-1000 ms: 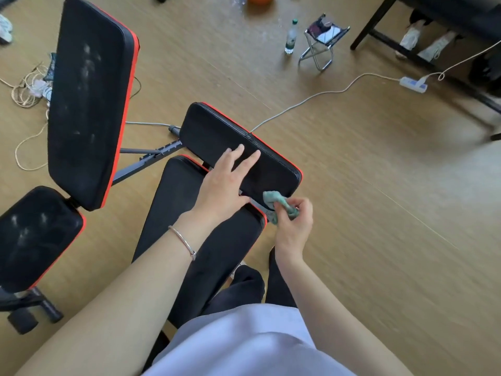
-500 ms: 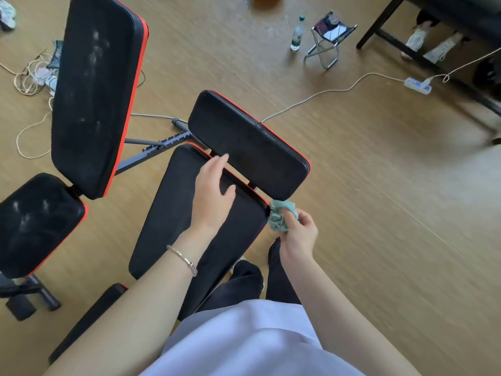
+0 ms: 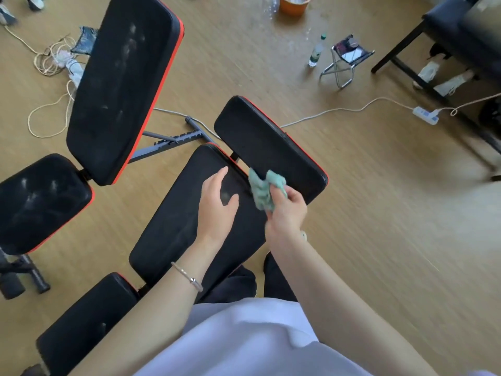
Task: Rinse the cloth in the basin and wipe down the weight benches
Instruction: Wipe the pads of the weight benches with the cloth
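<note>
Cloth (image 3: 264,192) moved up against bench pad (image 3: 271,147) | crumpled teal wad | right hand (image 3: 287,213) gripping

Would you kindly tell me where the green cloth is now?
The cloth is bunched in the right hand, mid-view, at the right bench's far pad.

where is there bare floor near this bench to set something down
The widest bare floor lies right of the near bench, below the white cable and power strip. A smaller patch sits between the dusty bench and the folding stool. Crowded: the cord tangle left of the dusty bench, and around the stool and bottle.
</note>
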